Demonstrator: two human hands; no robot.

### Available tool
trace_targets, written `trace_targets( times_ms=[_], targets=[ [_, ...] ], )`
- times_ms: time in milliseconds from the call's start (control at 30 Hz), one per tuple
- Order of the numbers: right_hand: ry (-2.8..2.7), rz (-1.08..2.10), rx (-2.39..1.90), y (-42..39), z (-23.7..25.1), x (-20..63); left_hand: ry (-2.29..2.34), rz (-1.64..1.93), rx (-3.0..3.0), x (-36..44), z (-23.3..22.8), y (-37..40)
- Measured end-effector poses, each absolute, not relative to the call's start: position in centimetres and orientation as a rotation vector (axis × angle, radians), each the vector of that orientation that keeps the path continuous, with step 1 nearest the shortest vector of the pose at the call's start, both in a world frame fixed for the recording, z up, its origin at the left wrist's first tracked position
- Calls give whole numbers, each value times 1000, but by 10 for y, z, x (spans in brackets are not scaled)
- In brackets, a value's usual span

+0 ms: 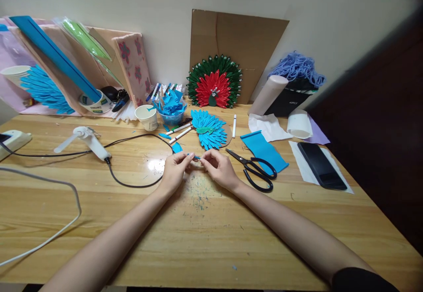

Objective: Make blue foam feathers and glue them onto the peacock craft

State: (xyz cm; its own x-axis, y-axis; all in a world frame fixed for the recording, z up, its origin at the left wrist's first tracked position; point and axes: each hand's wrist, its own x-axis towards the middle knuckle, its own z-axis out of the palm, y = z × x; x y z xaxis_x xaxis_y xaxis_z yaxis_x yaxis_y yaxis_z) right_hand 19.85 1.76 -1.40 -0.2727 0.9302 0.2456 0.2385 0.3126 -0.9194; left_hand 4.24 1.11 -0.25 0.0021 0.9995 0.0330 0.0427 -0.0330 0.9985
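Note:
My left hand and my right hand meet over the table, each closed in a pinch. Between their fingertips runs a small blue strip, mostly hidden by the fingers. Just beyond lies a round cardboard piece covered with layered blue petal shapes and a green shape. Black-handled scissors rest right of my right hand, partly over a flat blue sheet. A blue scrap sits behind my left hand.
A glue gun with a black cable is at left. Behind stand a paper cup, a bowl of blue scraps, and a red-green peacock-like craft against cardboard. A phone lies right.

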Motion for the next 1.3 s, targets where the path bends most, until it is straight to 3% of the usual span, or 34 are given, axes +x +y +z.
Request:
trace_targets(
  times_ms=[867, 1300],
  targets=[
    [-1655, 903, -1097, 16, -12, 198, 1320, 1185, 1234, 44, -2, 11],
    [-1665, 1035, -1112, 21, -14, 199, 1319, 1172, 1369, 43, -10, 11]
  ],
)
